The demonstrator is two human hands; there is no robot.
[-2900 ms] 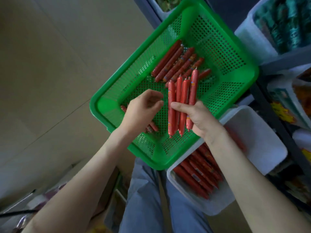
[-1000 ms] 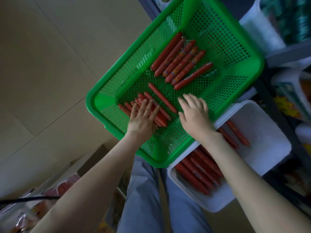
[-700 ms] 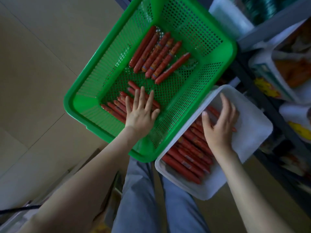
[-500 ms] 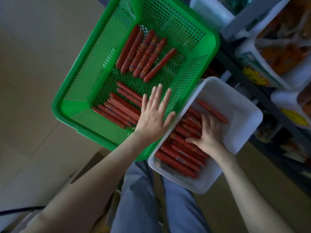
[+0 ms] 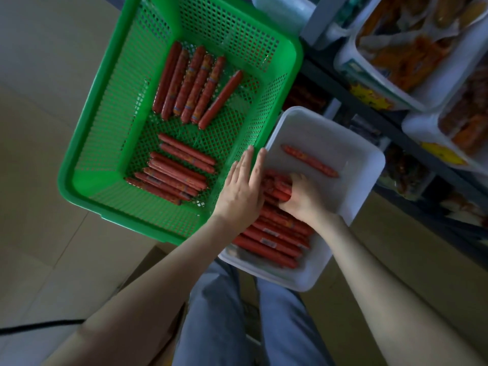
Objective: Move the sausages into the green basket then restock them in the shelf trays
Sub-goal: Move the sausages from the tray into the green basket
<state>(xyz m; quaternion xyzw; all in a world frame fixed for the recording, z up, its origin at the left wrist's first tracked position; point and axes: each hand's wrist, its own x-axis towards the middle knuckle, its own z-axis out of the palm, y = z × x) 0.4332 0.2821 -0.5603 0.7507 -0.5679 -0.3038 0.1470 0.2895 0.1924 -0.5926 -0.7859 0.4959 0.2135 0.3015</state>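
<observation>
Both hands have been moved out of the green basket [image 5: 87, 180] and over to the white tray [image 5: 356, 159]. The last bundle [image 5: 171, 175] is left lying on the basket floor, so another handful is judged to be under way. At the meeting rims of basket and tray the left hand [image 5: 241, 186] is held flat, fingers straight, gripping nothing. Beside it the right hand [image 5: 303, 199] is curled down onto the sausages [image 5: 272, 241] stacked in the tray's near half and appears closed round a few. One loose sausage [image 5: 310, 161] lies apart, further in — the tray is far from emptied.
</observation>
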